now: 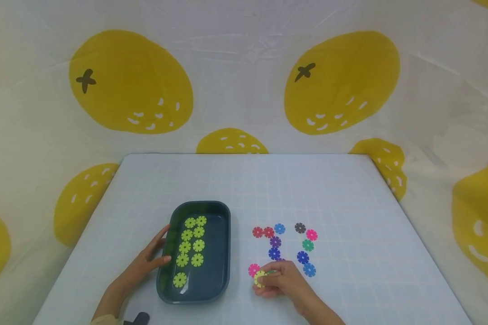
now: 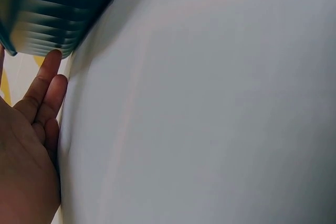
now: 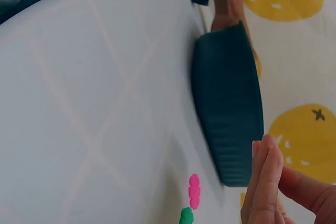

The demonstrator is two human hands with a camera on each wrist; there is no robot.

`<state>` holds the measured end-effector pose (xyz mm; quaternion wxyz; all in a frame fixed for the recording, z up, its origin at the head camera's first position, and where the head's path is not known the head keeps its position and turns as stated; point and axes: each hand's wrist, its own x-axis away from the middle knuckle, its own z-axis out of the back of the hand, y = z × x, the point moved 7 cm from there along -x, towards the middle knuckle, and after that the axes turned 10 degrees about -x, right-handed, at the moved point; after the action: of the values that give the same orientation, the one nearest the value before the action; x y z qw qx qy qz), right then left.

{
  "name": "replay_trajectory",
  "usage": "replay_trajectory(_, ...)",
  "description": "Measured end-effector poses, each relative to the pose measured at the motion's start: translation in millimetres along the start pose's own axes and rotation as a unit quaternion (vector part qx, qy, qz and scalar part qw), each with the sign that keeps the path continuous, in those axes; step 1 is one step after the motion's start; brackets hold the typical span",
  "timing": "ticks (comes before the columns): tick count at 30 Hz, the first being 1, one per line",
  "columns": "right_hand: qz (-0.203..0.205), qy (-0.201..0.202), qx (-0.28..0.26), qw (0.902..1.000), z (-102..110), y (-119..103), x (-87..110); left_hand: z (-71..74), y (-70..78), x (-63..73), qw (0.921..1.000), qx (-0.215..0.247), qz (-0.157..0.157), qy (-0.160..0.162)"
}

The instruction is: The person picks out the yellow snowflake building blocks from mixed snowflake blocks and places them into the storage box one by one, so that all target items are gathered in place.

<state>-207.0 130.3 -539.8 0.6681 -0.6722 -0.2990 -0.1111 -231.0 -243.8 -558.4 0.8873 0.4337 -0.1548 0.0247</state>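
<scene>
My right hand (image 1: pixel 282 282) pinches a yellow-green notched plastic disc (image 1: pixel 260 279) between thumb and fingers, above the table just right of the tray. In the right wrist view its fingers (image 3: pixel 266 179) hide the disc. A dark teal tray (image 1: pixel 215 275) stands on the table, holding several yellow-green notched discs (image 1: pixel 198 245) in two rough columns on its left side. At the tray's left wall rests my left hand (image 1: pixel 148 257), thumb on the rim and fingers stretched along the outside. The left wrist view shows those fingers (image 2: pixel 48 72) against the ribbed wall.
Loose notched discs lie right of the tray: red (image 1: pixel 258 232), light blue (image 1: pixel 279 228), purple (image 1: pixel 275 242), pink (image 1: pixel 254 270), black (image 1: pixel 300 228), green (image 1: pixel 307 245) and dark blue (image 1: pixel 302 257). My right hand partly covers some. A fruit-print cloth (image 1: pixel 244 90) hangs behind the table (image 1: pixel 349 194).
</scene>
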Motion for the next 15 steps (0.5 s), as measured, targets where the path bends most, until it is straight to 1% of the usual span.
replay_trajectory(7, 0.007, -0.016, -0.006, 0.9998, -8, -4, 0.0, 0.5, 0.7, 0.6, 1.0000, 0.002, -0.002, -0.002)
replay_trajectory(15, 0.002, -0.028, -0.009, 0.9996, -17, -9, -2.5, 1.4, 0.3, 0.4, 0.9999, 0.003, -0.010, 0.000)
